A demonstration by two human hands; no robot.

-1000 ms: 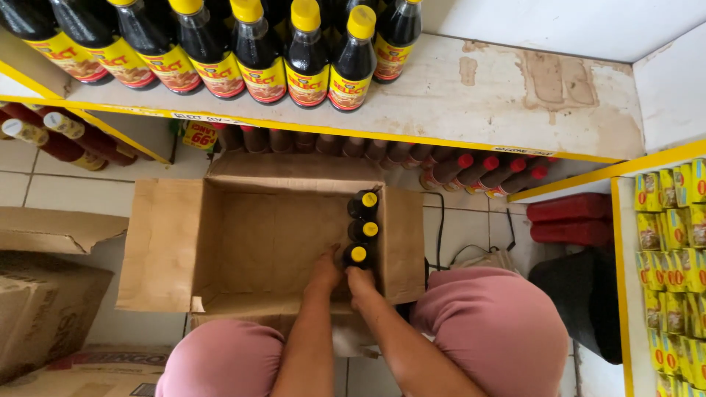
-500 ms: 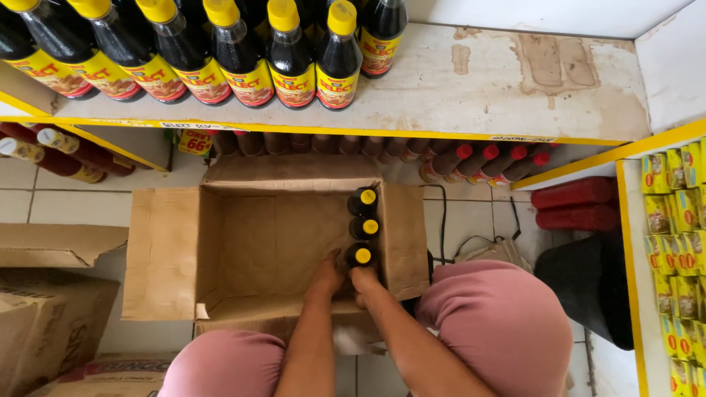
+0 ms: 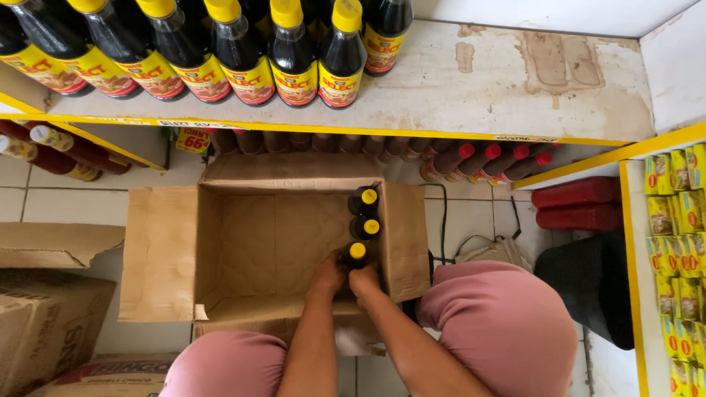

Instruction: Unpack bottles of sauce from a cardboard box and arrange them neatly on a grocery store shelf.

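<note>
Inside cardboard box (image 3: 243, 242), both hands' grip meets upright bottle (image 3: 357, 254).

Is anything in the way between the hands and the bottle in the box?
Nothing visible. Both the left hand and the right hand already reach the nearest dark bottle in the open cardboard box.

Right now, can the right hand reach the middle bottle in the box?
Probably yes: the right hand is at the nearest bottle, and the middle bottle stands just behind it in the open box, uncovered.
</note>
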